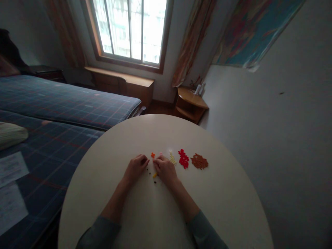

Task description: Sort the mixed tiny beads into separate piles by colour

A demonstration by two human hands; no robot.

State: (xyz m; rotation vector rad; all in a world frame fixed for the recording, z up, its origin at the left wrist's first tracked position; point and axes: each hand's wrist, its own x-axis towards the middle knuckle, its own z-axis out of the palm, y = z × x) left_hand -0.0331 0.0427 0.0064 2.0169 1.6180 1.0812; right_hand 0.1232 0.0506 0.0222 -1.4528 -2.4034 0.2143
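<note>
Both my hands rest low over the round table, close together. My left hand (137, 166) has its fingers curled and pressed together; whatever they may hold is too small to make out. Fingertips of my right hand (166, 168) are pinched near a small orange cluster of pieces (153, 155), their contents hidden. A yellow piece (155, 175) lies beside the right hand, with a small black piece (155, 182) nearer me. Past the right fingers are a partly covered pink bit (161, 153) and pale yellow pieces (172, 158). Farther right lie a red pile (184, 159) and a brown pile (199, 161).
The round cream table (160, 221) has a bed with a plaid mattress (70, 100) to its left, papers (12, 169) lying on it. A wall (287, 131) stands on the right. Behind are a wooden corner shelf (191, 98) and a low desk (132, 77) under the window.
</note>
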